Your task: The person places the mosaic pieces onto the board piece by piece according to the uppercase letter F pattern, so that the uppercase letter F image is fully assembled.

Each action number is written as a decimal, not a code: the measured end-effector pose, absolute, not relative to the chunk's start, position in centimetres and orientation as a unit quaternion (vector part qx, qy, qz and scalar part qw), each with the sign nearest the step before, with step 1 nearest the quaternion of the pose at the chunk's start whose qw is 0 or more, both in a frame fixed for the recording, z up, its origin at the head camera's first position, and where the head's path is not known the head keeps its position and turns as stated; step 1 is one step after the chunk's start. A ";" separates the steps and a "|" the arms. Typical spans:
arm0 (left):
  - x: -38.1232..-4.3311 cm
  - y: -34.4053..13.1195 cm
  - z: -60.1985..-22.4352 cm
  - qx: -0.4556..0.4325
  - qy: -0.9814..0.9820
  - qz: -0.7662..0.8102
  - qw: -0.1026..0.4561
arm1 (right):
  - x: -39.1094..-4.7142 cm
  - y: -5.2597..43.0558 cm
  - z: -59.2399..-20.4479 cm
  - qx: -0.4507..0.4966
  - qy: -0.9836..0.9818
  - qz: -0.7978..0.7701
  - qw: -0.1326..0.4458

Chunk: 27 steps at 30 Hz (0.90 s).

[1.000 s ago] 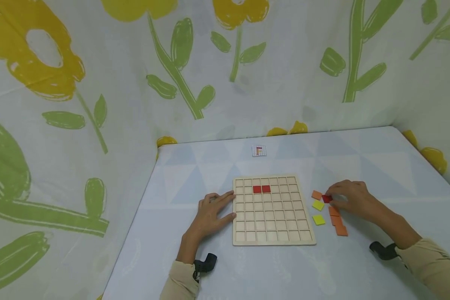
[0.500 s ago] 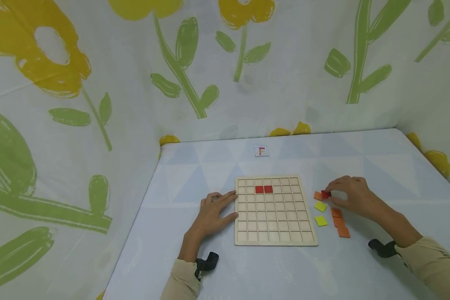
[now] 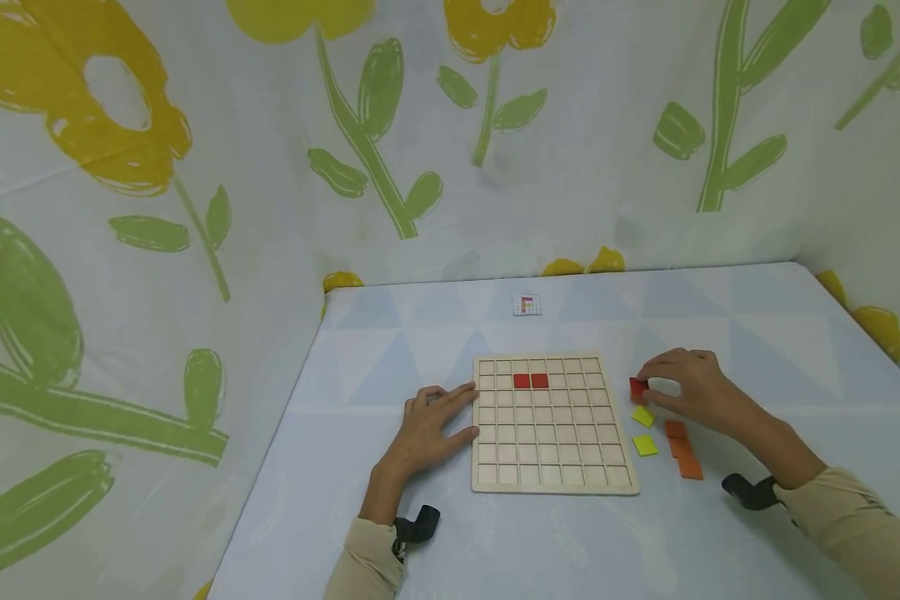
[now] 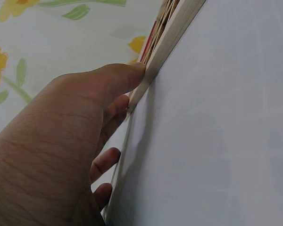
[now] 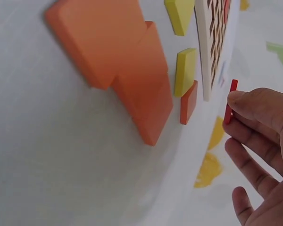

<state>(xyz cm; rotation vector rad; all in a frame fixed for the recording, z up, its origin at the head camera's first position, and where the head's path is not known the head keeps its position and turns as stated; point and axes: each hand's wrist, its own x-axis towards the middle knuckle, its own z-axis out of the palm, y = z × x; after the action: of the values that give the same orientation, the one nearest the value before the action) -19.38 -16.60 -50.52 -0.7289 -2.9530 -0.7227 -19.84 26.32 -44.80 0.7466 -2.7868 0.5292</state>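
A wooden grid board [image 3: 555, 412] lies on the table, with two red square tiles [image 3: 531, 381] side by side in its second row. My left hand [image 3: 425, 429] rests at the board's left edge, thumb and fingertips touching the rim; the left wrist view shows the thumb [image 4: 125, 77] on that edge. Right of the board, my right hand [image 3: 693, 387] pinches a red square tile [image 3: 637, 390] between thumb and fingers. In the right wrist view this red tile [image 5: 230, 101] is seen edge-on, held above the table.
Two yellow tiles [image 3: 645, 445] and several orange tiles [image 3: 684, 450] lie right of the board. One more orange tile [image 5: 189, 103] shows beyond the yellow ones in the right wrist view. A small card with a coloured grid pattern [image 3: 527, 304] lies behind the board.
My right hand has lifted the red tile from beside the orange tiles and moved it left, toward the board. The left hand stays at the board's edge.
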 end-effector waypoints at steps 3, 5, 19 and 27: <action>-19.4 -16.6 -50.5 -0.235 -0.943 -0.234 0.011 | -19.9 25.9 -44.5 0.246 -0.948 0.181 0.090; -19.4 -16.6 -50.6 -0.237 -0.943 -0.234 0.012 | -20.0 25.6 -44.3 0.243 -0.949 0.183 0.082; -19.4 -16.5 -50.5 -0.234 -0.943 -0.235 0.007 | -20.7 24.4 -43.8 0.246 -0.947 0.202 0.051; -19.4 -16.5 -50.6 -0.238 -0.942 -0.237 0.016 | -21.3 23.2 -43.8 0.261 -0.943 0.196 0.061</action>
<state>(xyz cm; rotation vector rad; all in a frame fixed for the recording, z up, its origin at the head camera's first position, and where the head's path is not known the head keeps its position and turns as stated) -19.45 -16.52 -50.56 -0.7414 -2.9298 -0.7359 -21.32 23.19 -43.75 0.7882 -2.8533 0.5914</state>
